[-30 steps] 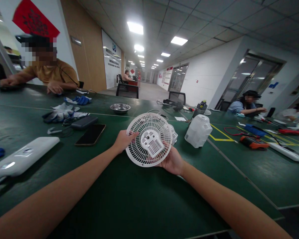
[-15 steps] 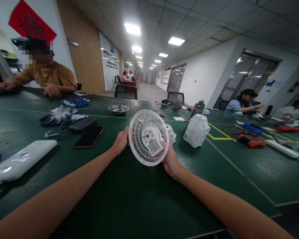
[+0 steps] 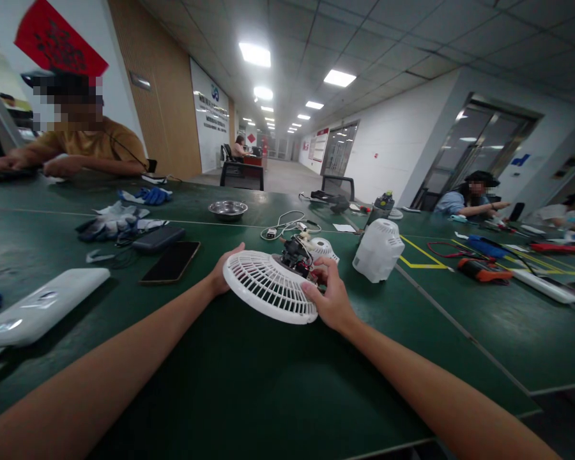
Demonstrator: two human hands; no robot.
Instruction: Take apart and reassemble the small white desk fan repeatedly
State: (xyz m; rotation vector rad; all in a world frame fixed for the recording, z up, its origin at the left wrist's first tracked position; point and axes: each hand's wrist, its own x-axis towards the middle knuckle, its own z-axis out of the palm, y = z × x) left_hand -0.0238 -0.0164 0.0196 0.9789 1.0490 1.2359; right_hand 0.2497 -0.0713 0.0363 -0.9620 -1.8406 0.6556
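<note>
1. While both hands support it above the green surface (image 3: 249, 383), the white fan grille (image 3: 263, 287) sits tilted at centre, its near rim lower than its far side.
2. Left hand (image 3: 223, 271): clamped on the left edge of the grille; most of its fingers are hidden behind the rim.
3. Right hand (image 3: 334, 297): clamped on the right edge, thumb on the slats, fingers curled beside the motor assembly (image 3: 294, 251). Whether those fingers touch the motor cannot be told.
4. Motor assembly: dark, with exposed wiring, seated on the upper, far side of the grille.
5. Beyond the motor, a white cable (image 3: 287, 217) lies in loops. A white vented part (image 3: 323, 248) is seen just behind the right hand's fingers.
6. To the right, a translucent white housing (image 3: 378, 251) stands on the surface, partly covering a dark bottle (image 3: 382, 207).
7. To the left lie a phone (image 3: 170, 262), a dark case (image 3: 159, 238), work gloves (image 3: 115, 220) and a long white device (image 3: 43, 306). A metal bowl (image 3: 227, 209) stands farther back.
8. Far right: an orange-and-black meter (image 3: 485, 271), near yellow tape (image 3: 424, 266).
9. Co-worker in a mustard shirt (image 3: 119, 145): seated across at left, hands at the surface.
</note>
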